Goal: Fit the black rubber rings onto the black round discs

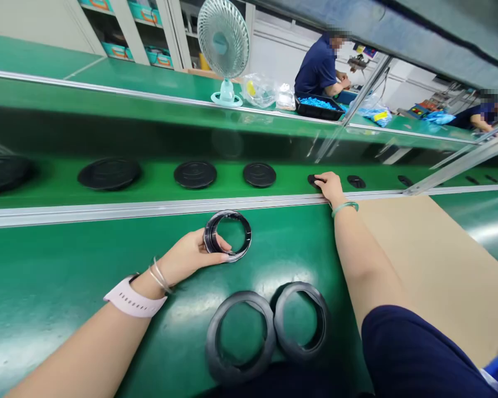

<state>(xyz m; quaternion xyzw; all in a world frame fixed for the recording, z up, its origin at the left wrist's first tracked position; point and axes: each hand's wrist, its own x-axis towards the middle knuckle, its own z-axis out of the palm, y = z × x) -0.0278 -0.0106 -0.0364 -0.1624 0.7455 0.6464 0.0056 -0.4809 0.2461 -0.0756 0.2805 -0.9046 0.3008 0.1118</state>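
Left hand [186,257] is gripping a shiny black ring [227,235] at its near-left edge, thumb lying over the rim and fingers curled under it, and the ring is resting tilted on the green bench [66,276] just short of the metal rail [149,209]. A pale pink watch band and thin bracelets are sitting on that wrist. Right hand [330,188] is reaching forward over the rail, fingers bent down onto a small black disc [314,179] on the green conveyor belt [157,179]; whether it is actually gripping the disc or only pressing on it cannot be told, since the fingers are covering most of it. A green bangle is circling that wrist.

Nearer the body, two matte black rings [240,337] are lying flat on the bench, side by side and touching (the right one [302,327] seems to be overlapping the left one's edge slightly). Along the belt, a row of black discs [195,174] is lying spaced apart, to the left and right of the right hand. A tan sheet [431,260] is covering the bench to the right. Beyond the belt, a small desk fan [223,41] is standing on the far bench, with clear plastic bags [259,88] and a black tray of blue parts [318,105] beside it, where a person in a dark blue shirt [317,69] is working.
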